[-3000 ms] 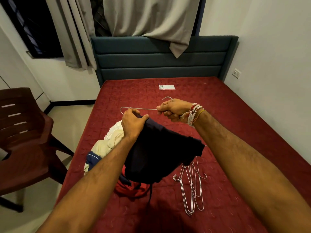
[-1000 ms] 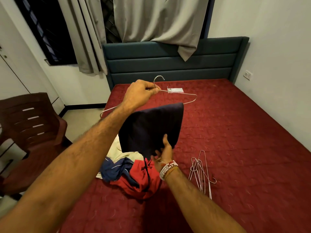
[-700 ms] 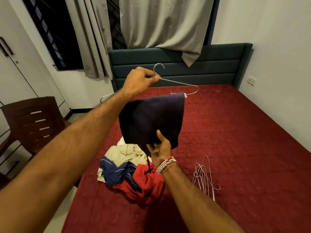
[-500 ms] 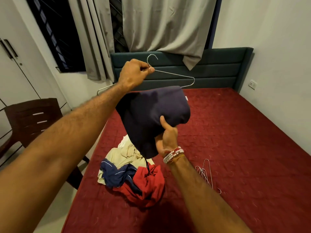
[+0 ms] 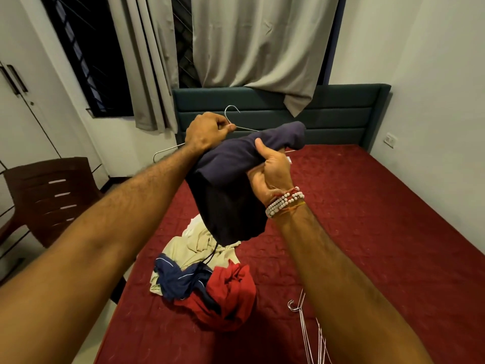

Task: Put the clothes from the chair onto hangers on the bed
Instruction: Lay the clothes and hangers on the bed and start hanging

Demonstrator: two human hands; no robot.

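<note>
Hands work above the red bed [image 5: 367, 219]: left hand [image 5: 207, 131] pinching a wire hanger [image 5: 232, 112], right hand [image 5: 273, 169] clutching the dark garment [image 5: 231, 195] draped over it, which apparently next needs smoothing and laying down beside the clothes pile [image 5: 204, 282].

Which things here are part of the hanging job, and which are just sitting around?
Part of the job:
left hand
right hand
wire hanger
dark garment
pile of clothes
spare hangers
bed
chair

Just there:
curtains
headboard
wall socket
wardrobe door
</note>
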